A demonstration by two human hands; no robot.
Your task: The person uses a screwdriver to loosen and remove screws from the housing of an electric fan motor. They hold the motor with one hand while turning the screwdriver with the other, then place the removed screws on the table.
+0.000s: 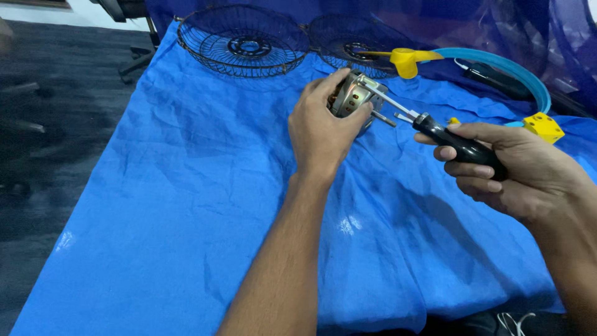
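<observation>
Your left hand (323, 127) is wrapping closed around a small round silver metal fan motor (351, 94) with copper windings showing inside, holding it just above the crumpled blue cloth (186, 205) that is covering the table. Your right hand (516, 168) is gripping the glossy black handle of a screwdriver (457, 145), fingers curled tightly around it, and its thin metal shaft is reaching up to the motor's front face. Beyond the motor, two round black wire fan guards (245, 40) are lying side by side on the cloth. A yellow plastic fan blade (407, 60) and a light blue curved plastic ring (516, 71) are resting to the right, with a small yellow block (543, 127) near your right hand.
</observation>
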